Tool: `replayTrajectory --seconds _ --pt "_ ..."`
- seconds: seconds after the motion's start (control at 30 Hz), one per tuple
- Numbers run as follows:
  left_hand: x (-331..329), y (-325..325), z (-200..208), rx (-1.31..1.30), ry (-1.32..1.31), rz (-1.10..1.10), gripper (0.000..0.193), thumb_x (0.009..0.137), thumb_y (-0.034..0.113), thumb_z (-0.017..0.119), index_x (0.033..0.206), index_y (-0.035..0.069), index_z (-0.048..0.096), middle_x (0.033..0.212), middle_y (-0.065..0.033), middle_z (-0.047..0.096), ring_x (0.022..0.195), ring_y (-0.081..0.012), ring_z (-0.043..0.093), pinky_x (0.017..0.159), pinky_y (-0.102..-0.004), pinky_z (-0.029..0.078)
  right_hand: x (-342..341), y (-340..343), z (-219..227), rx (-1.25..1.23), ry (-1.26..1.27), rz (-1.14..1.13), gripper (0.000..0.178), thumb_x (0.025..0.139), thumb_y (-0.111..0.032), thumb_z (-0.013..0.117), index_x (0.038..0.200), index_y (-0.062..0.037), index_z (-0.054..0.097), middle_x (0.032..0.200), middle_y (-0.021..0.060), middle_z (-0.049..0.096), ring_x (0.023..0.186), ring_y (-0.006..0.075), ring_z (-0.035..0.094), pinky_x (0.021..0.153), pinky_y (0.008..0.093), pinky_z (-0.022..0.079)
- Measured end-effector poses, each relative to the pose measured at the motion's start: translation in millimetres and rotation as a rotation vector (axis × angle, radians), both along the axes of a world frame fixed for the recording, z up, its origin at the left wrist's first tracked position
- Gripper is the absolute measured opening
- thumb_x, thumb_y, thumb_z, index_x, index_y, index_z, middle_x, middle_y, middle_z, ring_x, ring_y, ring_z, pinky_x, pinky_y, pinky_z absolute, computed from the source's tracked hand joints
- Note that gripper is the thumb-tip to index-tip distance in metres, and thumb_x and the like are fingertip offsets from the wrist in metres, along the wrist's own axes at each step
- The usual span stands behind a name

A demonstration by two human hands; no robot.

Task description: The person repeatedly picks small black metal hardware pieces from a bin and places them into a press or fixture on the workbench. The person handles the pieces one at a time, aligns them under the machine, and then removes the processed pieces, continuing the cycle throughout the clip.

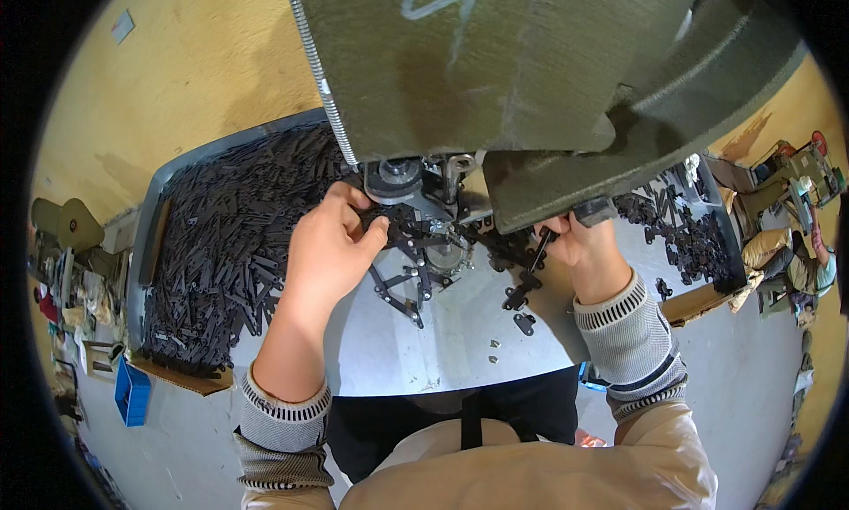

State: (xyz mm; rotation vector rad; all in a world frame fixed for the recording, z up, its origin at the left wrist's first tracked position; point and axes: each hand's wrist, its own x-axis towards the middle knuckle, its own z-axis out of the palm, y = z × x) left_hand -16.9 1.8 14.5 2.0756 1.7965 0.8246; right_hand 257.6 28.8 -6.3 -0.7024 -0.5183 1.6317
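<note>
A: Item 1, L hand point(325, 249)?
B: Bare, at the round dark-metal tool head point(395, 181) of the big olive-green painted machine point(460, 76). Thumb & index apart, bent twd. black parts; can't tell if anything's betw. the tips.
A: Item 2, R hand point(584, 243)?
B: Bare, beside lower R part of machine, tips partly hidden. Fingers closed on 1 slim black metal bar point(538, 252).
A: Bar's loc.?
B: R of tool head, slanting down twd. small black lobed metal pieces point(523, 322) on the desk.
A: Item 3?
B: 1 black hinged linkage of flat metal bars w/ bright rivets point(414, 308), on the grey smooth-topped desk point(380, 364), just below L thumb.
A: Stock?
B: L side: 1 grey shallow tray point(141, 284), heaped w/ flat black metal strips point(234, 218). R side: pile of small black metal parts point(685, 245). Front ctr.: 2 tiny pale chips point(493, 360), nr. each other.
A: Floor?
B: 1 blue plastic crate point(133, 395), far L.
</note>
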Motion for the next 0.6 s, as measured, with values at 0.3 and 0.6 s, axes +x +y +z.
replayTrajectory --seconds 0.3,0.6 --pt "56.9 -60.4 6.7 -0.187 -0.539 -0.576 0.026 0.072 0.008 0.081 0.087 0.005 0.06 0.074 -0.0012 0.065 0.064 -0.0073 0.061 0.057 -0.0211 0.048 -10.7 -31.0 17.6 -0.167 0.291 0.112 0.02 0.099 -0.026 0.041 0.088 -0.0104 0.048 0.07 -0.0025 0.045 0.046 0.0048 0.029 0.035 0.0181 0.022" --pt "74.2 -81.7 -4.0 -0.045 -0.56 -0.681 0.027 0.073 0.004 0.078 0.093 0.003 0.06 0.083 -0.0048 0.067 0.076 -0.0123 0.066 0.064 -0.0256 0.054 -26.5 -65.7 4.4 -0.194 0.568 0.138 0.017 0.098 -0.028 0.049 0.104 -0.0122 0.05 0.071 -0.0022 0.042 0.05 0.0068 0.032 0.036 0.0185 0.026"
